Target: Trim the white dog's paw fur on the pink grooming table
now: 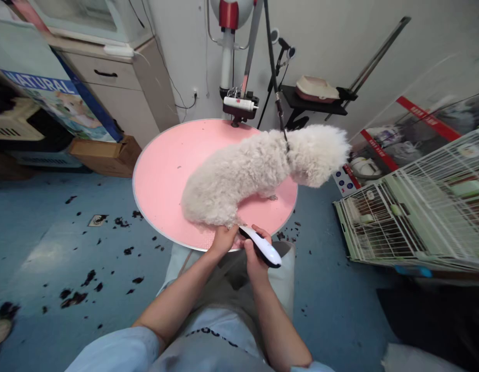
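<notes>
A fluffy white dog (258, 173) stands on a round pink grooming table (165, 170), its head to the right, tethered by a dark leash (276, 93) running up to a pole. My left hand (223, 239) is closed around the dog's hind paw at the table's near edge. My right hand (256, 253) grips a white and black electric clipper (261, 247), its tip pointing at that paw.
Dark clumps of cut fur (75, 297) litter the blue floor at left. White wire cages (417, 217) stand at right. A cabinet (119, 82) and a cardboard box (106, 155) sit at back left; a red and white dryer stand (227, 46) rises behind the table.
</notes>
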A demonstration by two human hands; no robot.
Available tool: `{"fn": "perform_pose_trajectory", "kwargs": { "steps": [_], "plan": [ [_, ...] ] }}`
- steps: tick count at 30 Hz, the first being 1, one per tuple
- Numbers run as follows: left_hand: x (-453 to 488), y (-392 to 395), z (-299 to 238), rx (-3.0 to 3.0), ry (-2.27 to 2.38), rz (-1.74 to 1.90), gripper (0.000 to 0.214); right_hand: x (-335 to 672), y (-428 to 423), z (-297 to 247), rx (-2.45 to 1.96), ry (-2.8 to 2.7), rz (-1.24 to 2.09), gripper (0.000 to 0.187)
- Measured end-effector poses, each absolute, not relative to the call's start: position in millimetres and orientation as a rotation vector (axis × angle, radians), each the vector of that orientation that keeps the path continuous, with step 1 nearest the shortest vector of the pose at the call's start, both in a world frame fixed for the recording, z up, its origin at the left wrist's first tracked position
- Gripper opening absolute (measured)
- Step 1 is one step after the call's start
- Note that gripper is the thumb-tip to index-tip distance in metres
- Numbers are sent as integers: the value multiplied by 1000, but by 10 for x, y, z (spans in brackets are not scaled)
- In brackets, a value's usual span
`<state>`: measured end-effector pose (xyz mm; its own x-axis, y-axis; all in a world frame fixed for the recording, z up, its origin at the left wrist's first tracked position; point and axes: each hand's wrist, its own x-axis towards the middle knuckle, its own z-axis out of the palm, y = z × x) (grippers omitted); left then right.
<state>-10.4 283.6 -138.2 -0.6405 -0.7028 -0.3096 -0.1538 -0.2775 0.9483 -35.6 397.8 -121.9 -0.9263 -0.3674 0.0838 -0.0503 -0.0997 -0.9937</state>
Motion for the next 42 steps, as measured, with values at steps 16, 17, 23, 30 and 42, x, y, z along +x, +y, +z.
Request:
{"fn": "perform_pose_trajectory", "kwargs": {
  "steps": [16, 17, 23, 30, 42],
  "plan": [
    [-109, 2819, -1228, 987, -1499, -2062, 12, -726, 4092, -1262, 67, 1418, -2315, 43],
    [-111, 2814, -1246, 983, -1493, -2061, 12, -733, 4086, -1260, 95, 1383, -2300, 43],
    [-110, 2795, -1356, 969, -1445, -2039, 9, -717, 4043, -1283, 150, 1279, -2253, 43],
    [-91, 2807, -1306, 982, -1473, -2021, 7, -601, 4033, -1277, -127, 1572, -2293, 39],
    [-81, 2817, -1421, 1064, -1634, -1974, 27, -294, 3984, -1224, -670, 2113, -2052, 48]
  ]
}}
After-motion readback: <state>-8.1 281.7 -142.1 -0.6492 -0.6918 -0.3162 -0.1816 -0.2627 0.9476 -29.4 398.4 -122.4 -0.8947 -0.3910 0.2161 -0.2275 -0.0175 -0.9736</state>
